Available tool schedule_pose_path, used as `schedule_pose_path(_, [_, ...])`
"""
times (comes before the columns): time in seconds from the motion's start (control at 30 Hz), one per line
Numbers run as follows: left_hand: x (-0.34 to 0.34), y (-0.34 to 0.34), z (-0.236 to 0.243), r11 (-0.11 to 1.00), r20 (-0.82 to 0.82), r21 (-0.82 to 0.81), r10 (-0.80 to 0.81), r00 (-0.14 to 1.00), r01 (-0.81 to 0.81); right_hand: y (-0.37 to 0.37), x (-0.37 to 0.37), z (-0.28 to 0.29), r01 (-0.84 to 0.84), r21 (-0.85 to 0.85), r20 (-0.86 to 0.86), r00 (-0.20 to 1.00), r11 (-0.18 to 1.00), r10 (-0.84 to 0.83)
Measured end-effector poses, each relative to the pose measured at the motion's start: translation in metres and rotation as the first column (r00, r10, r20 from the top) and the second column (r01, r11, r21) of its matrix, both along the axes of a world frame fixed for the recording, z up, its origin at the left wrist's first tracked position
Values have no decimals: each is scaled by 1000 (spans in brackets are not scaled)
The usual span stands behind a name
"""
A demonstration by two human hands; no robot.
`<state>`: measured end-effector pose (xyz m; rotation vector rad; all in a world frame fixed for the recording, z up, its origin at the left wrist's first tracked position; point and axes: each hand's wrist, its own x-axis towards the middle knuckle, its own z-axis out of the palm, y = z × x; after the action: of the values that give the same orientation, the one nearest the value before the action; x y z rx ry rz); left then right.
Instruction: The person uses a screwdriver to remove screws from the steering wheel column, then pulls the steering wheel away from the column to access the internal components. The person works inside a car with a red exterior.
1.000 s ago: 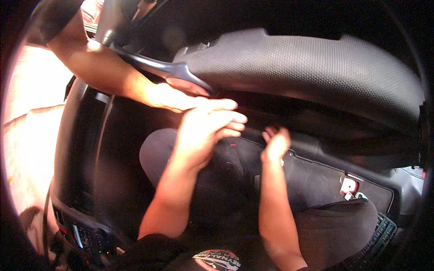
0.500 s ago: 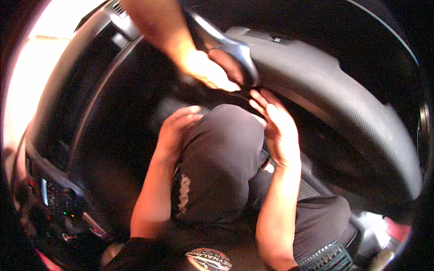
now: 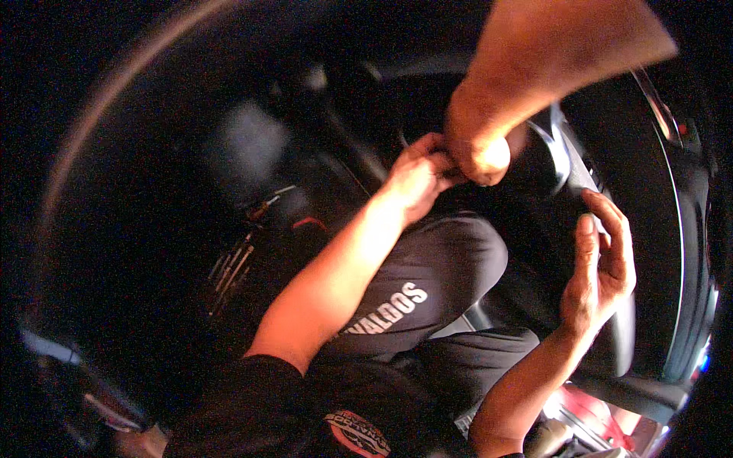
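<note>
My left hand (image 3: 418, 177) reaches over my knee, its fingers pinched together right beside another person's hand (image 3: 485, 160). What my fingertips hold, if anything, is lost in the dark there. That person's bare arm comes in from the top right, and the fingers are mostly hidden. Farther right, my right hand (image 3: 603, 267) has its thumb and curled fingers at the edge of a long grey trim panel (image 3: 624, 336), which seems to lie between them. A shiny curved dark piece (image 3: 561, 149) shows just beyond the other person's wrist.
Several thin metal tools (image 3: 233, 267) lie in the dark at left, near a small red piece (image 3: 309, 223). My bent knee (image 3: 466, 244) rises under my left hand. A car door edge (image 3: 679, 252) runs down the right side. Red material (image 3: 592, 416) lies at lower right.
My view has turned to the left. My left hand has moved from beside my knee up to the other person's hand. My right hand has moved away from the knee to the grey panel.
</note>
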<state>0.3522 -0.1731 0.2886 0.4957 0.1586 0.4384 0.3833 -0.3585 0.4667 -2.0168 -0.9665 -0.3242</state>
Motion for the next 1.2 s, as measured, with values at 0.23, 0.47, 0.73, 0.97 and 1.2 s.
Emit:
schedule_pose_path(0.23, [-7, -5, 22, 968, 116, -242, -44, 992, 71, 25, -16, 34, 261, -11, 31, 965, 965, -260])
schedule_pose_path(0.47, [-16, -37, 33, 960, 13, 242, 142, 990, -141, 6, -10, 30, 142, 41, 91, 985, 989, -145])
schedule_pose_path(0.73, [-22, -29, 49, 943, -50, 327, 86, 995, -65, -9, -9, 26, 55, 46, 145, 987, 997, -61])
schedule_pose_path(0.97, [-23, -28, 46, 999, 99, 16, -49, 994, 48, -9, -18, 23, 50, 87, 72, 996, 995, -56])
schedule_pose_path(1.2, [0, -16, 21, 921, 336, -290, -155, 929, 259, -12, -16, 28, -5, 22, 48, 999, 1000, 4])
